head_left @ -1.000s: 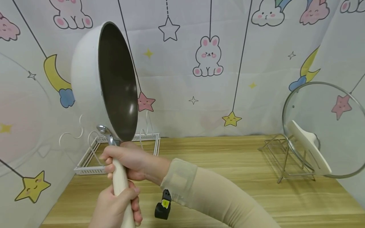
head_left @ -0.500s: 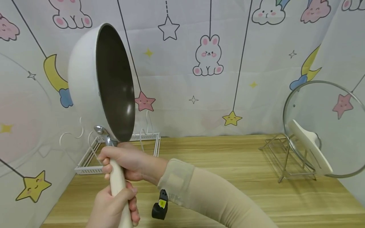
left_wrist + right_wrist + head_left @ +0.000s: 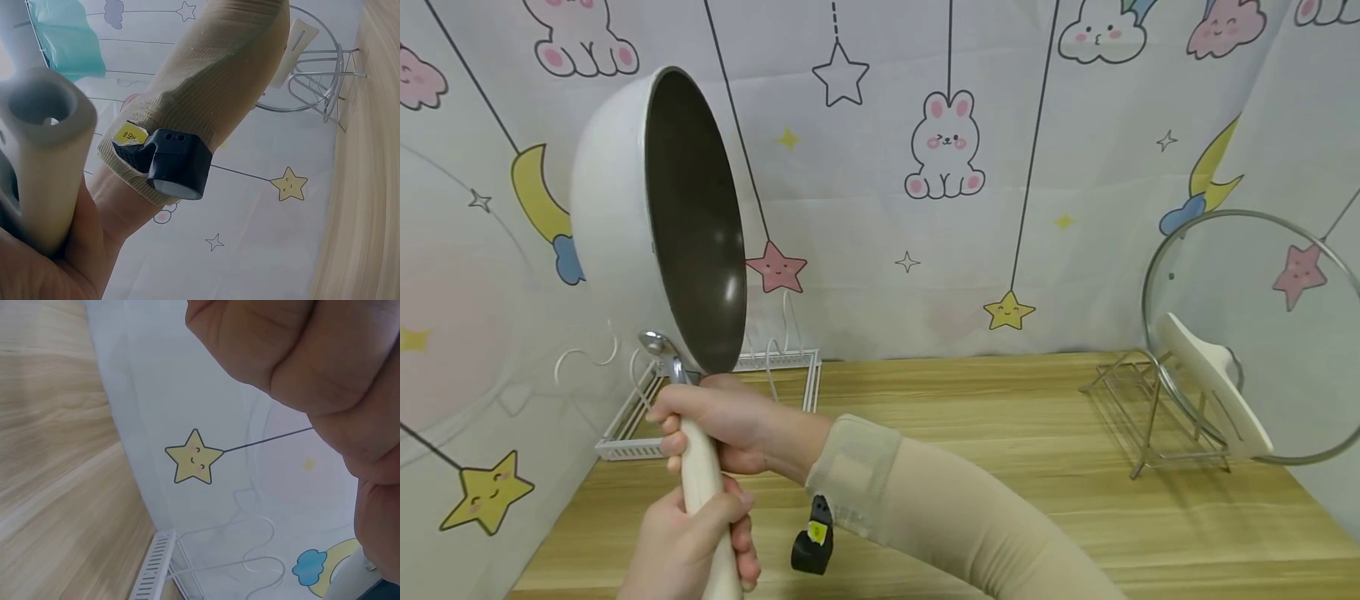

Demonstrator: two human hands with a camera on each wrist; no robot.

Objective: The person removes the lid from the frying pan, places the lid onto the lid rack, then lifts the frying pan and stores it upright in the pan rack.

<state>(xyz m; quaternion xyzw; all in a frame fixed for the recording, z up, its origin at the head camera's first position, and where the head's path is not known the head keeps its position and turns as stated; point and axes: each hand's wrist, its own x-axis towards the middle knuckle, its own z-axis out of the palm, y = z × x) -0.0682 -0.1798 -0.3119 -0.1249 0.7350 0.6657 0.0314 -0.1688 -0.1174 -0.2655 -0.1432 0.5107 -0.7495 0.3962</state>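
A deep frying pan (image 3: 613, 192), white outside with a dark inner surface, is held upright in the air in the head view, its opening turned to the right. My right hand (image 3: 730, 421) grips the top of its cream handle (image 3: 702, 479), just below the metal joint. Lower on the same handle, my left hand (image 3: 688, 537) wraps round it with the thumb across the front. The left wrist view shows the hollow handle end (image 3: 50, 169) close up beside the palm. Curled fingers (image 3: 300, 369) fill the upper right of the right wrist view.
Behind the pan, a white rack (image 3: 640, 448) with wire loops stands on the wooden table (image 3: 955, 417). At the right a metal wire stand (image 3: 1150, 417) holds a glass lid (image 3: 1300, 358) and a white spatula (image 3: 1213, 387). A printed cloth (image 3: 865, 183) hangs behind.
The pan and both hands have drifted slightly left in the head view, and the pan's top sits a little lower. Both hands keep their hold on the handle.
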